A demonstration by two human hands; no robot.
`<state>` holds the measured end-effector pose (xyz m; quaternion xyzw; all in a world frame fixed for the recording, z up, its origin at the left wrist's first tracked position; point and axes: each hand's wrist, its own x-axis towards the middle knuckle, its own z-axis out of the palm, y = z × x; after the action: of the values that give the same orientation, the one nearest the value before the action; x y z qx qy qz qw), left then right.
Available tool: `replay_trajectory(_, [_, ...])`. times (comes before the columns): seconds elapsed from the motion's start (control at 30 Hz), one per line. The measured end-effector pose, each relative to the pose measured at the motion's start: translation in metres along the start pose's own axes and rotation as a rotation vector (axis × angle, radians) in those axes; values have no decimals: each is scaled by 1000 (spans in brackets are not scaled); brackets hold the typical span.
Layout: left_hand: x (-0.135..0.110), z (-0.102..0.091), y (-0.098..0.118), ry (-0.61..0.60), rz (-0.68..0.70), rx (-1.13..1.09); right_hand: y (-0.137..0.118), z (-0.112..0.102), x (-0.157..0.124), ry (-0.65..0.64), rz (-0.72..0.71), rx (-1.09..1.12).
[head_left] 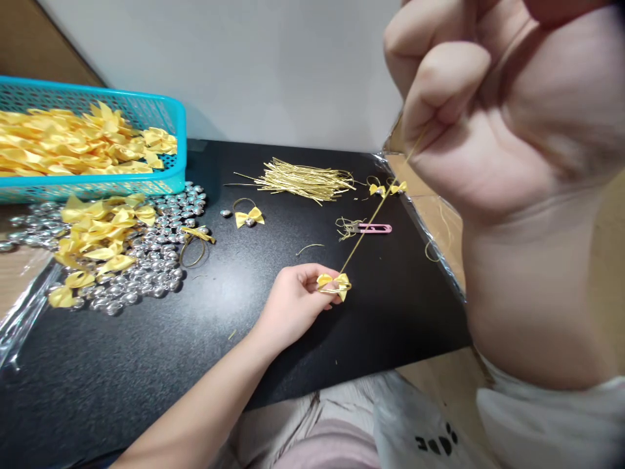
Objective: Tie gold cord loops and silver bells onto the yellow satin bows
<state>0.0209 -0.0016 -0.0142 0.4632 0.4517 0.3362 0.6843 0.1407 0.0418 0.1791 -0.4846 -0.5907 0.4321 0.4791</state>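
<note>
My left hand (pixel 293 301) rests low on the black mat (pixel 146 365) and pinches a small yellow ribbon bow (pixel 334 283). A thin gold cord (pixel 371 218) runs taut from that bow up to my right hand (pixel 469 111), which is raised close to the camera with its fingers closed on the cord's upper end. A bundle of cut gold cords (pixel 305 179) lies at the back of the mat. Two finished small bows (pixel 388 189) lie near the mat's right edge, and another bow (pixel 249 216) lies in the middle.
A turquoise basket (pixel 176 124) heaped with yellow bows stands at the back left. In front of it lies a spread of silver beads (pixel 161 260) with loose yellow bows (pixel 97 228) on top. A pink clip (pixel 375 228) lies right of centre. A white wall (pixel 244 58) stands behind.
</note>
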Motion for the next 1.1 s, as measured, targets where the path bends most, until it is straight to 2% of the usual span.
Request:
replay_trajectory(0.07, [1,0,0,26,2,28,-4,9,-2,-50,9,200])
replay_trajectory(0.13, [2,0,0,46,2,39,-6,16,-3,-67,25,306])
replay_trajectory(0.33, [6,-1,-3,72,5,28,-3,18,-13,-75,57,332])
replay_trajectory(0.5, [4,-1,-2,58,0,-21,23,19,-11,-199,-74,416])
replay_trajectory(0.57, [2,-2,0,36,-5,-88,44,21,5,-256,-26,460])
replay_trajectory(0.6, [0,-2,1,18,-4,-122,57,22,15,-276,31,408])
replay_trajectory(0.67, [-3,-4,4,-31,3,-164,86,21,36,-161,91,215])
replay_trajectory(0.77, [-6,-5,7,-81,-19,-183,136,17,60,-61,62,-190])
replay_trajectory(0.8, [-7,-5,8,-88,-33,-192,151,17,63,-54,44,-357])
replay_trajectory(0.9, [-8,-6,7,-110,-80,-232,189,17,62,-67,44,-483])
replay_trajectory(1.0, [-7,-7,6,-137,-118,-306,207,19,54,-66,33,-578])
replay_trajectory(1.1, [-7,-9,6,-160,-133,-400,206,10,46,-70,-38,-659])
